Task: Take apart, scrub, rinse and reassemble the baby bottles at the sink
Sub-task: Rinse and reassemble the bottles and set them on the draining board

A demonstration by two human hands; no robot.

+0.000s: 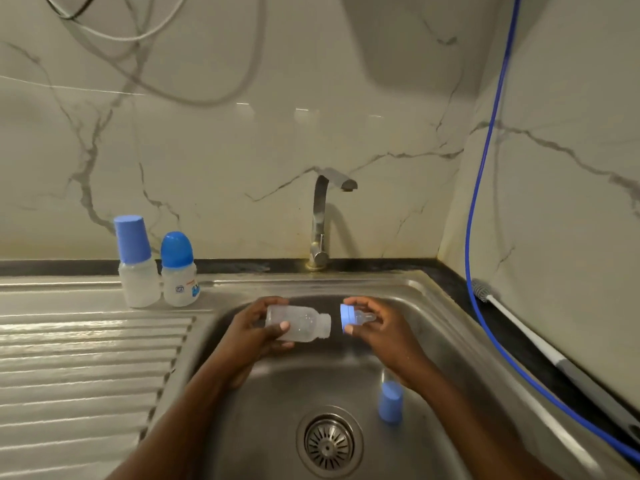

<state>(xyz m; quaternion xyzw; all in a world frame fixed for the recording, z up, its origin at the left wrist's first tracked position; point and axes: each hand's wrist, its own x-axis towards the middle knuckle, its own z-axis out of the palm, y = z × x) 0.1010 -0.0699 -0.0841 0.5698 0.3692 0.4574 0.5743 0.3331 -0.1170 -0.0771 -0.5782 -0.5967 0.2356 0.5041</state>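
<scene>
The left hand [252,337] grasps the clear bottle body [304,322] above the sink basin [277,410], fingers curled round its base end and thumb pressed on the near wall. The body lies horizontal, with its open threaded neck pointing right. The right hand [384,330] pinches the blue screw collar [347,317] between thumb and fingers, and the clear teat [365,317] seated in the collar points towards the palm. Collar and neck face each other, just apart and not touching. A loose blue cap [390,403] stands in the basin, right of the drain strainer [329,443]. Two assembled bottles, one with a flat-topped cap [136,261] and one with a domed cap [178,271], stand upright side by side on the drainboard [69,358] at the left. A bottle brush [519,327] lies on the right counter beside a blue hose [485,188]. The tap [320,216] stands behind the basin
</scene>
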